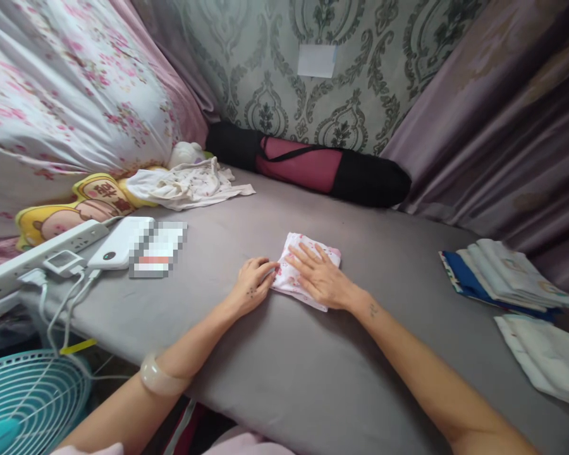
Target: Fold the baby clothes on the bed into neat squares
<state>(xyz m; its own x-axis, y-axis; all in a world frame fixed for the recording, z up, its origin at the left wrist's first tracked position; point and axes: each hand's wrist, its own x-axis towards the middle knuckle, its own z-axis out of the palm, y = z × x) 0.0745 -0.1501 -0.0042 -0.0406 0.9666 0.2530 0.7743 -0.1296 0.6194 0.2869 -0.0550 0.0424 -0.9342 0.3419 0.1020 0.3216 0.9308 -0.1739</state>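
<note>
A folded white cloth with a pink and red print [303,292] lies on the grey sheet in front of me. My right hand [320,275] rests flat on top of it, fingers spread and stretched toward its far left side. At the cloth's left edge is my left hand [256,281], its fingers bent and their tips touching the edge. I cannot tell whether the left fingers pinch any fabric. Part of the cloth is hidden under my right palm.
Folded cloths [507,272] are stacked at the right, with a white folded cloth [545,360] nearer. A crumpled cloth [189,183], a power strip [66,243] and a white power bank [123,243] are on the left. A black-and-red long bag [303,165] lies by the wall; a fan [28,404] stands lower left.
</note>
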